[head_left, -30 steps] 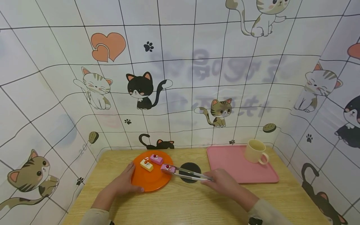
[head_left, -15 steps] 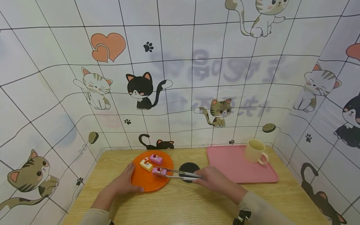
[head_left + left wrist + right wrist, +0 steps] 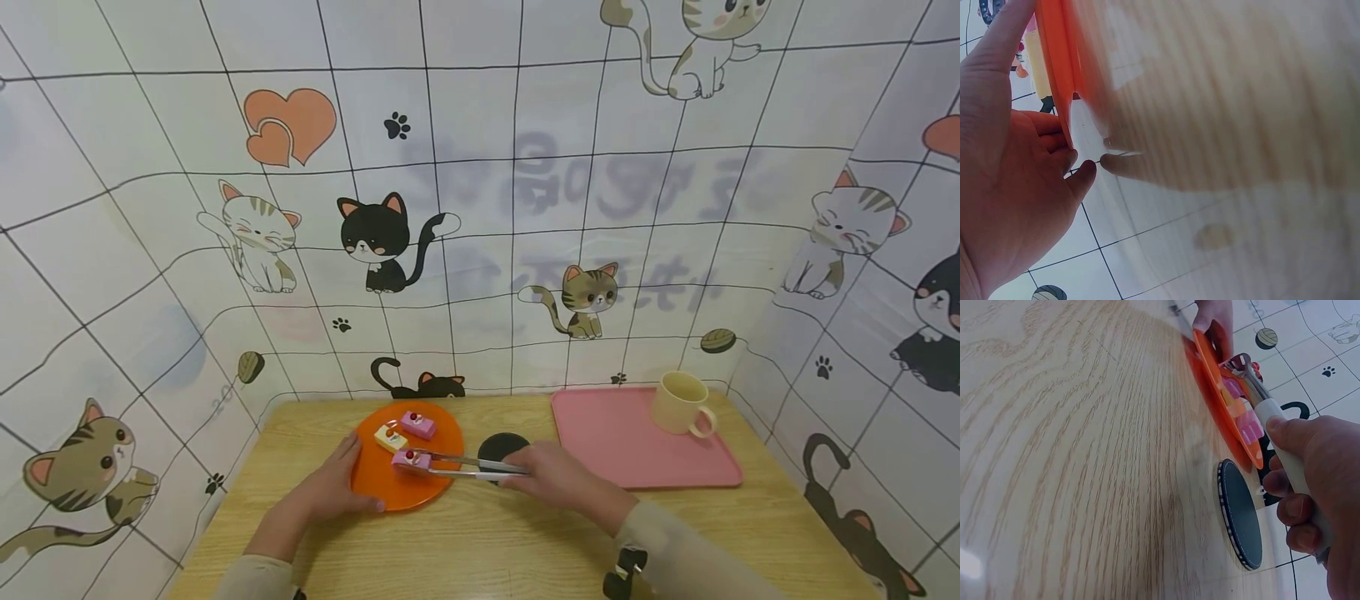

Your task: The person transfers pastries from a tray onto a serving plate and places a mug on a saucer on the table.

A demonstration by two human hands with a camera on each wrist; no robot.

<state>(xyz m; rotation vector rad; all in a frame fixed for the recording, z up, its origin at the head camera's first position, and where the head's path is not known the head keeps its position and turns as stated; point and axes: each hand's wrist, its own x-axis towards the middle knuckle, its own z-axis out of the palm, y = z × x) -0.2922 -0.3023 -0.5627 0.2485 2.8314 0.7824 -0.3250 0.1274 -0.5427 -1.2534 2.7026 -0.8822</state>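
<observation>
Since a second ago, the nearer pink cake point(image 3: 412, 460) is being shifted by the tongs point(image 3: 471, 474) from the right edge of the orange plate point(image 3: 408, 497) toward its middle, near the yellow cake point(image 3: 390, 438). The tongs are being gripped by the right hand point(image 3: 557, 481); the plate's left edge is being held by the left hand point(image 3: 330, 487). The cake's pink top is being crowned by white topping and a red ball.

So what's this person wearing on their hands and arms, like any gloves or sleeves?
The left hand and right hand are bare, without gloves. The left sleeve and right sleeve are pale beige and stop short of the hands. By the right sleeve is a black fitting with a small lighter part; a dark sliver shows by the left one, too little to identify.
</observation>
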